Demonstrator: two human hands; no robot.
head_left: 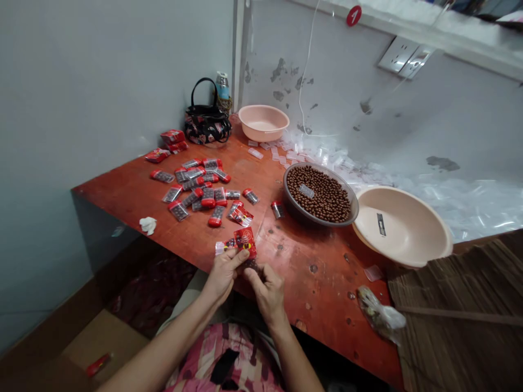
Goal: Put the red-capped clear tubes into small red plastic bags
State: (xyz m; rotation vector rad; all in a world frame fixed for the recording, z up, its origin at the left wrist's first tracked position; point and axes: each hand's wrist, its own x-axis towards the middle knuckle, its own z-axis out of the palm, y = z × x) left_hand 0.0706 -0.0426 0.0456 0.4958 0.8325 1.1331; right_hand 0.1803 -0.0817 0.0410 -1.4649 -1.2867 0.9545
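At the table's near edge, my left hand (223, 275) is closed on a red printed packet (245, 239), the thumb pressed on its face. A pale strip with printing (223, 247) sticks out beyond the left fingers. My right hand (267, 291) is closed, thumb and fingers pinching a small dark-filled container (250, 264) just below the packet; the fingers hide much of it. Ahead lie several clear containers with red caps (208, 197), filled with dark balls. Beside them are loose red wrappers (240, 213). One filled container (277, 209) stands apart near the grey bowl.
A grey bowl (353, 218) holds brown chocolate balls and a small clear box. Right of it is a wide cream basin (439, 234); a pink basin (263, 130) and handbag (207, 124) stand at the back. Clear plastic pieces (482, 201) pile along the wall. Stacked cardboard (466, 305) lies right.
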